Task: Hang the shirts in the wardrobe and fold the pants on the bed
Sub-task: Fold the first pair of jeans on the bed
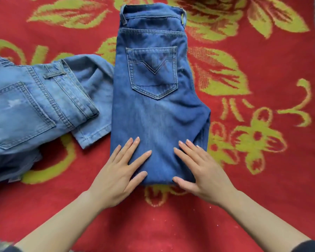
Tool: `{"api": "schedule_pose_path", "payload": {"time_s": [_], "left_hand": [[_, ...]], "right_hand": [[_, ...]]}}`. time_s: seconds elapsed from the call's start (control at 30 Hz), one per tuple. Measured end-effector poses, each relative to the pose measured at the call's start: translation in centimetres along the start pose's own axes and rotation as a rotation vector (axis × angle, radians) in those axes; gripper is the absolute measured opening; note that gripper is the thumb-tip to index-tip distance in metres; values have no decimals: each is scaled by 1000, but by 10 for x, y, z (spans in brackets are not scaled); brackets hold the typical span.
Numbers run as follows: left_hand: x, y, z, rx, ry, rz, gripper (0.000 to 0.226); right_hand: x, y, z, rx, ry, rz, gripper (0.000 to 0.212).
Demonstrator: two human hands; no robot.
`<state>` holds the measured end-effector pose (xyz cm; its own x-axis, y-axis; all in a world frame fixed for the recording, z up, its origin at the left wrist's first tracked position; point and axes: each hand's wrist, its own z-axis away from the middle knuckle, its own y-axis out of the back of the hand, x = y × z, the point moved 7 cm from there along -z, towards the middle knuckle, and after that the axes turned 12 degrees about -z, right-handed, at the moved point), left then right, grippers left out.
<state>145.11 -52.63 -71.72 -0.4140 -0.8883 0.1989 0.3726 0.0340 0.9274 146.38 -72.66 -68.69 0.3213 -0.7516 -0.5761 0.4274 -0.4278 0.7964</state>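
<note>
**Q:** Where do the dark jeans (158, 106) lie, and what room surrounds them?

**A:** Folded, back pocket up, mid-bed (262, 206). There is bare bed to their right as far as the bed's right edge, and along the near side. The light jeans (35, 110) meet their left edge.

**Q:** Hand pose?

**A:** Left hand (120, 175) and right hand (202, 171) press palms-down on the dark jeans' near end. The fingers (143, 155) are straight and spread, gripping nothing, and the thumbs are near the fold.
</note>
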Motion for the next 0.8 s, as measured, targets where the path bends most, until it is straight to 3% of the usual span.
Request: {"api": "schedule_pose_path", "payload": {"time_s": [0.1, 0.2, 0.4, 0.53, 0.63, 0.7, 0.8], "left_hand": [[2, -17, 6, -86, -54, -70, 76], [3, -18, 3, -91, -60, -181, 92], [2, -11, 4, -179, 9, -112, 68], [6, 13, 1, -261, 72, 74, 57], [13, 32, 6, -320, 131, 226, 44], [22, 42, 12, -367, 133, 280, 11], [37, 45, 25, -521, 120, 374, 23]], "right_hand": [[8, -19, 7, -162, 7, 61, 95], [16, -30, 5, -242, -1, 132, 98], [15, -23, -8, -287, -44, 81, 65], [8, 3, -20, -338, -161, -127, 48], [3, 25, -21, -344, -231, -210, 21], [0, 33, -14, -381, -258, -237, 18], [-4, 31, 8, -492, -351, -347, 26]]}}
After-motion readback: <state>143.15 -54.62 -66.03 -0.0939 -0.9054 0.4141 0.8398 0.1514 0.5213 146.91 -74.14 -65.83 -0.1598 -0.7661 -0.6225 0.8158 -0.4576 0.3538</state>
